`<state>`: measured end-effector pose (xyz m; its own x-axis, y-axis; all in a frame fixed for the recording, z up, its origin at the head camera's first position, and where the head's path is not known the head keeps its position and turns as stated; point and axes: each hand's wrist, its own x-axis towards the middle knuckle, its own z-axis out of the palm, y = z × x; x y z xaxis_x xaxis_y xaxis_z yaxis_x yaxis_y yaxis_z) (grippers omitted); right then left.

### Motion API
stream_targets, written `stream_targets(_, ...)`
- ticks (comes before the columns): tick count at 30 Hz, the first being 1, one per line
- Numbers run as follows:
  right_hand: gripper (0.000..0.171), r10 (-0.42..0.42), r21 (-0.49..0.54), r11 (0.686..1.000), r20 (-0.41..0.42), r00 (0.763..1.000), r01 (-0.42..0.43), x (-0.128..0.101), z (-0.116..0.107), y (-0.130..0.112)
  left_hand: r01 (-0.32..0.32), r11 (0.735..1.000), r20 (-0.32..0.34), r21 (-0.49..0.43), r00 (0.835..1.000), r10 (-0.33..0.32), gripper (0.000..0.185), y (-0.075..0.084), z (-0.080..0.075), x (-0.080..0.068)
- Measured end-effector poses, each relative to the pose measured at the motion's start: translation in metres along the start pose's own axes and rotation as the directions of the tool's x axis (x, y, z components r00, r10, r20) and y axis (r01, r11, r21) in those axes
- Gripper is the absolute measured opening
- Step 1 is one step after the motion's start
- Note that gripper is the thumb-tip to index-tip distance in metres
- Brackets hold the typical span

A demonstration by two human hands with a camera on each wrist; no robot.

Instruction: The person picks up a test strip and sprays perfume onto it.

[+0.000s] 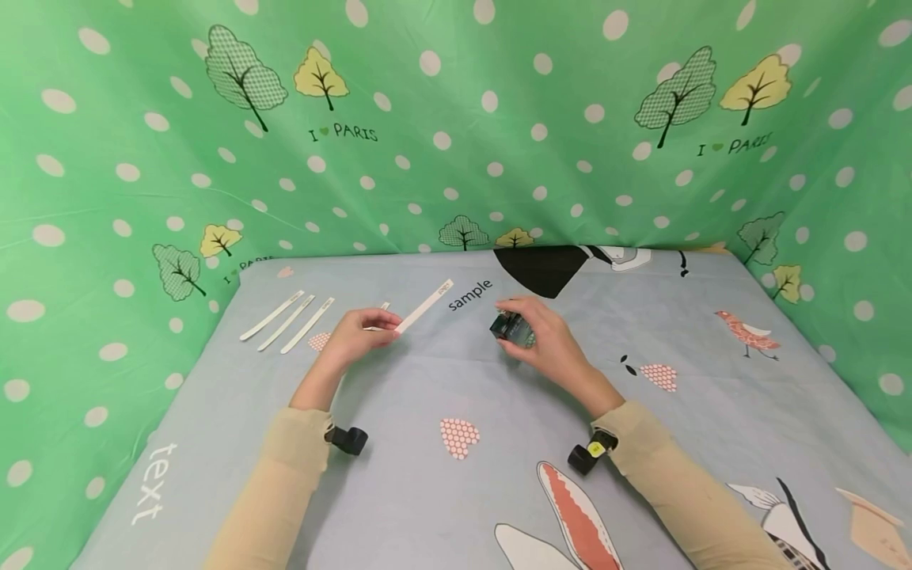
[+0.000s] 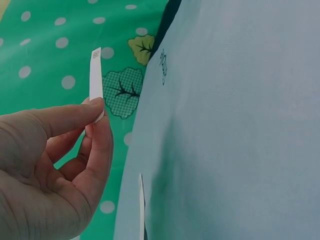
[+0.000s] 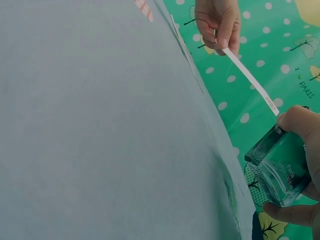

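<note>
My left hand (image 1: 362, 336) pinches a white paper test strip (image 1: 427, 304) near one end, between thumb and fingertips. The strip slants up to the right, with small print at its far tip. In my right hand (image 1: 545, 340) is a small square perfume bottle (image 3: 280, 167) of clear greenish glass with pale lettering. The thumb and fingers grip it from opposite sides, and the hand hides part of it. In the right wrist view the strip's printed tip points toward the bottle. Another strip (image 2: 142, 212) lies on the cloth beneath the left hand, mostly hidden from the head view.
Three more white strips (image 1: 286, 323) lie side by side at the left of the table. A grey-blue printed cloth (image 1: 399, 491) covers the tabletop. Behind and at both sides hangs a green dotted curtain (image 1: 456, 95). Each wrist wears a small black camera (image 1: 349, 440).
</note>
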<state>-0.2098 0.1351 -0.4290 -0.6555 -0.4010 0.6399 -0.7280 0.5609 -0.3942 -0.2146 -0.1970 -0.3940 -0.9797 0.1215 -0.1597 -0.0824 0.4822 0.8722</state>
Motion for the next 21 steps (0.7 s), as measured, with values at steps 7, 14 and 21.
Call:
stream_targets(7,0.058,-0.024,-0.013,1.0,-0.01,1.0,0.023,0.001,0.0,-0.004,0.0,1.0,0.005,-0.018,1.0,0.0,0.033,-0.004,-0.002,0.0)
stream_targets(14,0.06,0.005,-0.007,1.0,-0.008,1.0,-0.005,0.002,-0.002,-0.006,0.007,1.0,-0.007,-0.009,1.0,-0.007,0.032,-0.009,-0.006,0.0)
stream_targets(21,0.06,0.02,0.004,1.0,-0.003,1.0,-0.02,0.002,-0.002,-0.004,0.019,1.0,-0.024,0.013,1.0,-0.018,0.031,-0.012,-0.013,-0.002)
